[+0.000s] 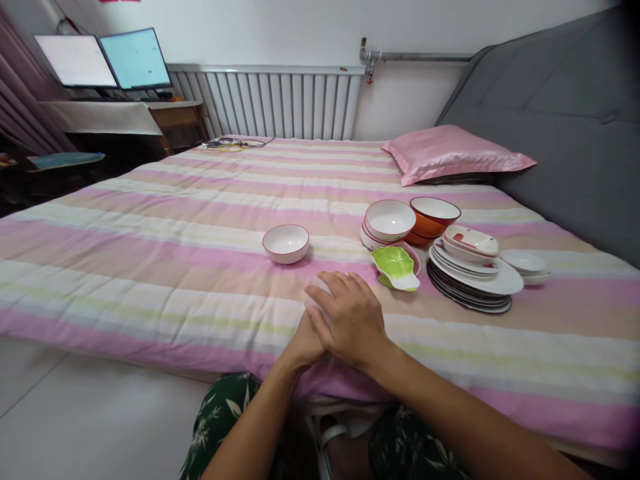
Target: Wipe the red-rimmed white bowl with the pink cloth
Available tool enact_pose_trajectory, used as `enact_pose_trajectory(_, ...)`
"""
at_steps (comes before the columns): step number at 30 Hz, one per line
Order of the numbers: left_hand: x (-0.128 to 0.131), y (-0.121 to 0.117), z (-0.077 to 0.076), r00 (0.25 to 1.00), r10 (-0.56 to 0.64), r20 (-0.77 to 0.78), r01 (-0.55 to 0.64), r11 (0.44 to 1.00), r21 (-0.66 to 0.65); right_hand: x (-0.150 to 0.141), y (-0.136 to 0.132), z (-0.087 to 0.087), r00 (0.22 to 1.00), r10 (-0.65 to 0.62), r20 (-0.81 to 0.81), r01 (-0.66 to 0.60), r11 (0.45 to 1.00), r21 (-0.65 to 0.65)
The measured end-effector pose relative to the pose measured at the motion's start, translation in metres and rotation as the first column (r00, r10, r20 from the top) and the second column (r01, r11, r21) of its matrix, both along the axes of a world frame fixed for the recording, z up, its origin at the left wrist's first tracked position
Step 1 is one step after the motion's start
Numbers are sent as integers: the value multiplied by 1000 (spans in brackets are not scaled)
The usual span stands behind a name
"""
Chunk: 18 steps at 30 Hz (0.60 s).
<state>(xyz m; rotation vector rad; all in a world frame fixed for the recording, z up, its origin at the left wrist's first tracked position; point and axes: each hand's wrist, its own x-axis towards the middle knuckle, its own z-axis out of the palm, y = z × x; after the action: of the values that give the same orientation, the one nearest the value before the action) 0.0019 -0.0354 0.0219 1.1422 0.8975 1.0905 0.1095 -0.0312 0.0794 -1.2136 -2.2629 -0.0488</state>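
My right hand lies over my left hand at the near edge of the bed, its fingers bent and wrapped around. A small whitish patch shows between the two hands; its kind cannot be made out. The left fingers are mostly hidden under the right hand. Just beyond them, a white bowl with a red rim stands alone, upright. To the right sits a green leaf-shaped dish beside stacked white bowls. Neither hand touches these dishes.
Orange bowls stand behind a stack of plates topped by rectangular dishes. Small white dishes are at far right. A pink pillow, cables and a radiator lie beyond; the striped bedspread is wrinkled.
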Motion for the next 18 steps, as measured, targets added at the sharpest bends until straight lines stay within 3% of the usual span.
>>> enact_pose_trajectory(4,3,1,5,987,34,-155,-28,999,41,11,17,1,998,-44,-35,44,999,-17)
enact_pose_trajectory(11,7,5,-4,999,-25,-45,26,999,25,29,46,0,988,-93,-121,80,991,-107)
enact_pose_trajectory(18,10,11,-14,985,17,-174,-5,998,67,48,70,-6,959,-117,-260,53,969,-241)
